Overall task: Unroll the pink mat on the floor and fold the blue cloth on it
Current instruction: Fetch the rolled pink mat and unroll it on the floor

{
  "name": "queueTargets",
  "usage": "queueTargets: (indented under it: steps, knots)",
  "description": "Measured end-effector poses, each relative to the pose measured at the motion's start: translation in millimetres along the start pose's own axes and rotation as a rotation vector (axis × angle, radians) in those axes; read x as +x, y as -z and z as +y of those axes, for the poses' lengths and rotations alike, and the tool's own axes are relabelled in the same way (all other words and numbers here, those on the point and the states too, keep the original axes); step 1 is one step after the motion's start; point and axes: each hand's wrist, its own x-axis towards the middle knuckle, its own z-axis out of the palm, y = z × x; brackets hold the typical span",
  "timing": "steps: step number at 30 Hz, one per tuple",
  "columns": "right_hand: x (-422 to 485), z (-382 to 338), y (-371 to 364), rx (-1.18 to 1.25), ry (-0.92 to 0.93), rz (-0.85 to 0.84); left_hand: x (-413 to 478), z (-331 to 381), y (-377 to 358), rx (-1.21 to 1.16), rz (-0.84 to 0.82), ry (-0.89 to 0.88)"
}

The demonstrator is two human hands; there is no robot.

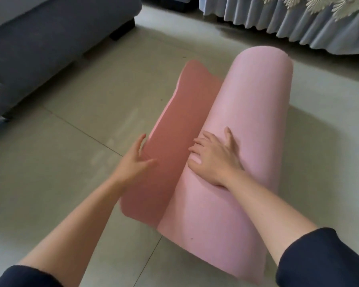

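Though mostly a roll, pink mat (247, 96) under flat right hand (214, 158); open left hand (134, 162) at free edge, floor (60, 162) beyond.

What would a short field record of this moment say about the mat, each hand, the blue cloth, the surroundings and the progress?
mat: pink mat, mostly rolled, lying on the tiled floor
loose end: darker flap opened out to the left of the roll
left hand: left hand, fingers straight, at the flap's outer edge
right hand: right hand, flat on top of the roll
blue cloth: none on the mat
surroundings: grey sofa upper left; pleated pale fabric upper right
progress: unrolling barely started
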Motion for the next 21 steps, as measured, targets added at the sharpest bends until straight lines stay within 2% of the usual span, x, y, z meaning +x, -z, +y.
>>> queueTargets:
  steps: [2,4,8,10,11,12,14,16,18,21]
  knots:
    - [-9.5,6.7,2.4,-0.037,-0.003,0.017,1.3,-9.6,-11.6,0.370,0.081,-0.058]
    - [-15.2,14.0,8.2,-0.084,-0.023,0.069,2.1,-24.8,-10.4,0.466,0.179,-0.030]
    - [-21.1,23.3,24.9,-0.160,-0.104,0.144,9.8,-60.3,4.9,0.557,0.227,0.078]
    - [-29.9,26.6,29.8,-0.206,-0.155,0.116,14.4,-67.7,10.4,0.740,0.286,0.120]
    - [-35.2,27.2,31.7,-0.234,-0.184,0.088,15.7,-70.5,8.4,0.896,0.294,0.073]
    - [-38.5,25.8,33.5,-0.250,-0.198,0.068,15.9,-72.0,2.3,1.046,0.271,-0.031]
    - [-42.9,20.9,35.7,-0.247,-0.158,0.068,14.8,-68.8,-24.1,1.216,0.066,-0.241]
    - [-45.7,16.9,35.9,-0.203,-0.041,0.021,12.7,-61.3,-52.6,1.181,-0.145,-0.189]
    - [-54.5,19.5,39.6,-0.194,0.007,-0.081,16.4,-51.4,-66.1,1.149,-0.246,-0.044]
    - [-71.2,34.7,56.2,-0.268,-0.132,-0.131,21.2,-43.7,-64.7,1.184,-0.321,-0.022]
